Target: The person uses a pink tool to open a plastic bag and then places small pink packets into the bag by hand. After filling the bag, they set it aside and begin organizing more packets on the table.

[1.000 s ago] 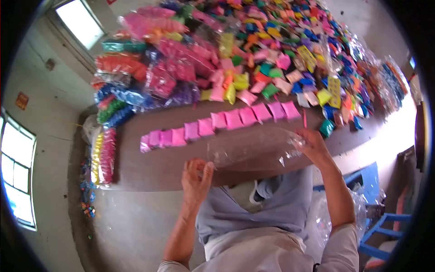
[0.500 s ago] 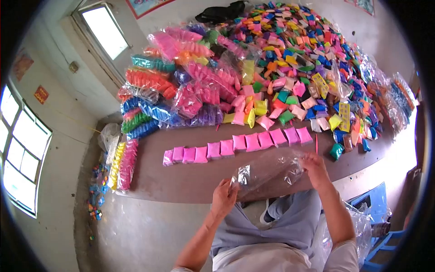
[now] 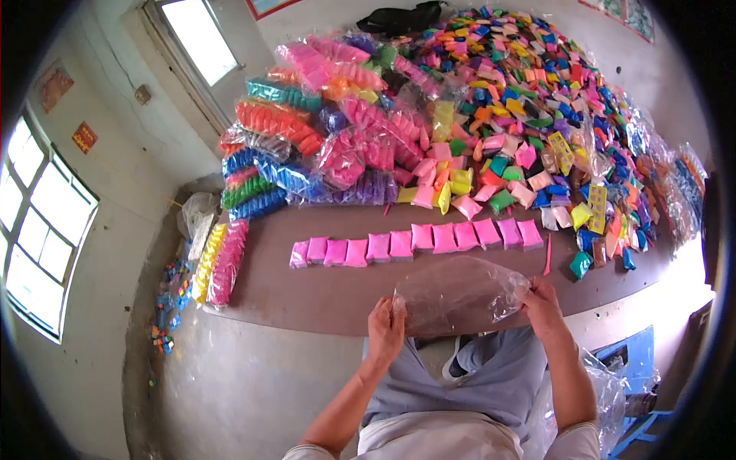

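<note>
A clear plastic bag is stretched between my two hands, above the near edge of the brown table. My left hand pinches its left end, with the fingers closed. At the other end my right hand grips the plastic, fingers closed too. The bag looks puffed out and see-through, with nothing visible inside. Just beyond it lies a row of small pink and purple-pink packets, set side by side. A thin red stick-like piece lies at the row's right end.
A large heap of colourful packets covers the back of the table. Filled clear bags are stacked at the left, and yellow and pink packed strips lie by the left edge. A blue chair stands at the right.
The bag has opened out and puffed up between my hands. My left hand has turned more upright. The camera view has shifted slightly, moving the table's contents right in the picture.
</note>
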A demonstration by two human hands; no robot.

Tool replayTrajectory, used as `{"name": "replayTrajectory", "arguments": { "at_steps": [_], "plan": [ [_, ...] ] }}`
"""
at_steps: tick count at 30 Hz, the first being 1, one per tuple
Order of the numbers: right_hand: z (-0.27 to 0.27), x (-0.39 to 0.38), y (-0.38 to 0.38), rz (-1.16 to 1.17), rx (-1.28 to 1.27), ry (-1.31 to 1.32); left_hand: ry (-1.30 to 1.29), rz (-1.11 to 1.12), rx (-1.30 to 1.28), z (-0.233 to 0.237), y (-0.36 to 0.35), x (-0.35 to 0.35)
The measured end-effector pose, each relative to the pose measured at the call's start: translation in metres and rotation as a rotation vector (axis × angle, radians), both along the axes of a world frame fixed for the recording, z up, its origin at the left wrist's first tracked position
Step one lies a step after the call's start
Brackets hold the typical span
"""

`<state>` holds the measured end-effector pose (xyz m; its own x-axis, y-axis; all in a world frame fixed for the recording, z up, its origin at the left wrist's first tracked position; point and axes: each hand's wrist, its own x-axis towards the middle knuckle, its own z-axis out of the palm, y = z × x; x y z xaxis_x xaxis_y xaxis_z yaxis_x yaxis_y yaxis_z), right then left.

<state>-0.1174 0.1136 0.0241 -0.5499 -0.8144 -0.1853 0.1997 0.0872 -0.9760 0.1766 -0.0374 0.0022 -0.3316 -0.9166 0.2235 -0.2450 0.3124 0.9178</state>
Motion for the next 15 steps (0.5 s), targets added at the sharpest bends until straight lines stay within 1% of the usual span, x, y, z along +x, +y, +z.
{"name": "replayTrajectory", "arguments": {
  "at_steps": [1, 3, 4, 6, 8, 10, 11, 13, 14, 15],
  "plan": [
    [0.002, 0.002, 0.000, 0.003, 0.009, 0.000, 0.000, 0.003, 0.009, 0.000, 0.000, 0.000],
    [0.012, 0.011, -0.002, 0.049, -0.046, -0.178, 0.009, 0.025, -0.049, 0.000, -0.001, -0.001],
    [0.018, 0.015, -0.004, 0.045, -0.030, -0.182, 0.005, 0.022, -0.033, 0.004, 0.000, -0.001],
    [0.029, 0.018, -0.003, 0.080, 0.028, -0.114, 0.058, 0.113, -0.040, 0.009, 0.002, -0.003],
    [0.017, 0.005, 0.002, 0.069, 0.145, 0.206, -0.005, 0.109, 0.008, 0.003, -0.001, 0.007],
    [0.002, -0.003, 0.002, -0.074, 0.283, 0.910, 0.068, 0.087, 0.064, -0.001, -0.003, 0.013],
    [0.007, 0.002, 0.006, -0.094, 0.321, 0.911, 0.070, 0.054, 0.090, 0.002, -0.001, 0.011],
    [0.016, 0.013, 0.004, -0.246, 0.365, 1.130, 0.004, 0.062, -0.106, 0.011, 0.002, 0.009],
    [0.017, 0.015, 0.004, -0.255, 0.385, 1.129, 0.005, 0.045, -0.095, 0.007, 0.000, 0.010],
    [0.017, 0.016, 0.004, -0.272, 0.316, 1.074, 0.060, 0.076, -0.045, 0.004, -0.002, 0.009]
  ]
}}
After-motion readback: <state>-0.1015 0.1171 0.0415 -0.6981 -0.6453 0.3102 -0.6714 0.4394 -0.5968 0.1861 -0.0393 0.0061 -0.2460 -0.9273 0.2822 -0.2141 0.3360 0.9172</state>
